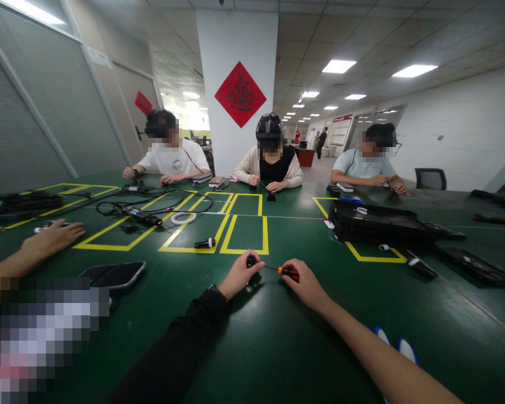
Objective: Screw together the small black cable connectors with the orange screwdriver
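Just below the yellow tape boxes, my left hand [240, 275] pinches a small black cylindrical part [251, 261] between thumb and fingers. To its right, my right hand [303, 282] is closed around the black and orange handle of a screwdriver [289, 273]. The thin metal shaft points left and reaches the black part or the fingertips beside it; exactly where the tip sits is too small to tell. Both hands are low over the green table [252, 342]. A black cylinder with a white band [205, 243] lies on the table beyond my left hand.
Black trays [374, 221] are stacked at the right, with a black cylinder [421, 268] nearby. Cables [151, 216] and a white ring [184, 218] lie at the left. A phone [115, 275] and another person's hand [54, 241] are left of me. Three people sit opposite.
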Demonstrator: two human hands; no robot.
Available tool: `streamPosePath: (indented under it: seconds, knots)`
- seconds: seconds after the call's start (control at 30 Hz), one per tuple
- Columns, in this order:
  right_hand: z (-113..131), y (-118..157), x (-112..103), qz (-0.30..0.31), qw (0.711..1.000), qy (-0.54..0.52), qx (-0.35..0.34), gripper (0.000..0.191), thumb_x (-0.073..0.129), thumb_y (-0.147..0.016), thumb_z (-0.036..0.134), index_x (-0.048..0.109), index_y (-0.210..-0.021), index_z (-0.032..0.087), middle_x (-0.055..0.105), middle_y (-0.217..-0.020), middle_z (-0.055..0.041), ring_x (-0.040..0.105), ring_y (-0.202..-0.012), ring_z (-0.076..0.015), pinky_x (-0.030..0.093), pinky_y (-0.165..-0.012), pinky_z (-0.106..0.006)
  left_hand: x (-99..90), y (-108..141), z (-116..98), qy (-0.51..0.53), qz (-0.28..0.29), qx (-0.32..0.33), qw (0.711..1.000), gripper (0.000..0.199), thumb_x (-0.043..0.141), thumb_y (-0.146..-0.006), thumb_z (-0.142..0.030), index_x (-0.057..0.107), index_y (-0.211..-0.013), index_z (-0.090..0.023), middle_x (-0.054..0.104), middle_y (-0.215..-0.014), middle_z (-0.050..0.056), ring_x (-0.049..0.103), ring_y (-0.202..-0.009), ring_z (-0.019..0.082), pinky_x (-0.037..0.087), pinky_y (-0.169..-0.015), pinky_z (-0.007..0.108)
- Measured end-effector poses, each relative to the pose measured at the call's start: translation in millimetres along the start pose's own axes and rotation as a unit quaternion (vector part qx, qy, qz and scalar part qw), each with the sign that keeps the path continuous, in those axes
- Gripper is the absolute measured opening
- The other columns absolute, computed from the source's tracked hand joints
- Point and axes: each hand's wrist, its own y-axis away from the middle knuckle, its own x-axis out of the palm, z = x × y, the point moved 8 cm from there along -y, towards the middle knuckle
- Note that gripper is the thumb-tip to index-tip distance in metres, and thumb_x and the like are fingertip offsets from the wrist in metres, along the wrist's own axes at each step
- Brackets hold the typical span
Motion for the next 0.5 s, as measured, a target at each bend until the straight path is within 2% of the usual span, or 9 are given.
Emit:
streamPosePath:
  seconds: [0.17, 0.33, 0.4, 0.5]
  knots:
    - [1.0, -2.4, 0.8, 0.015, 1.0, -0.006, -0.019, 0.028, 0.034, -0.088, 0.023, 0.062, -0.091, 0.019, 0.058, -0.092, -0.0056, 0.05, -0.091, -0.0165, 0.037, -0.086, -0.033, -0.4, -0.5, 0.9, -0.002, 0.002, -0.004, 1.0, 0.019, 0.055, -0.073, -0.035, 0.05, -0.078, -0.017, 0.051, -0.074, -0.002, 0.047, -0.069, 0.012, 0.037, -0.066, 0.023]
    - [2.4, -0.4, -1.5, 0.007, 1.0, -0.018, -0.007, 0.018, 0.047, -0.08, 0.021, 0.059, -0.094, 0.02, 0.058, -0.094, -0.0046, 0.05, -0.092, -0.0173, 0.039, -0.084, -0.033, -1.1, -0.2, 1.7, -0.002, -0.003, -0.003, 1.0, 0.019, 0.055, -0.073, -0.035, 0.049, -0.078, -0.017, 0.051, -0.074, -0.002, 0.047, -0.069, 0.012, 0.037, -0.066, 0.023]
    - [1.3, 0.6, -0.6, 0.01, 1.0, -0.025, 0.004, 0.023, 0.051, -0.078, 0.021, 0.057, -0.1, 0.02, 0.057, -0.099, -0.0047, 0.05, -0.094, -0.0174, 0.039, -0.085, -0.033, -0.8, -0.1, 2.3, -0.004, -0.003, -0.003, 1.0, 0.019, 0.055, -0.073, -0.034, 0.05, -0.078, -0.017, 0.051, -0.073, -0.002, 0.047, -0.068, 0.012, 0.037, -0.065, 0.023]
    - [-1.8, 0.3, 0.0, 0.014, 0.999, -0.026, 0.015, 0.027, 0.045, -0.082, 0.022, 0.054, -0.107, 0.02, 0.056, -0.104, -0.0063, 0.05, -0.098, -0.0173, 0.037, -0.089, -0.034, -0.7, 0.2, 2.2, -0.005, -0.002, -0.003, 1.0, 0.018, 0.055, -0.073, -0.034, 0.05, -0.078, -0.017, 0.051, -0.073, -0.002, 0.047, -0.068, 0.012, 0.037, -0.065, 0.023]
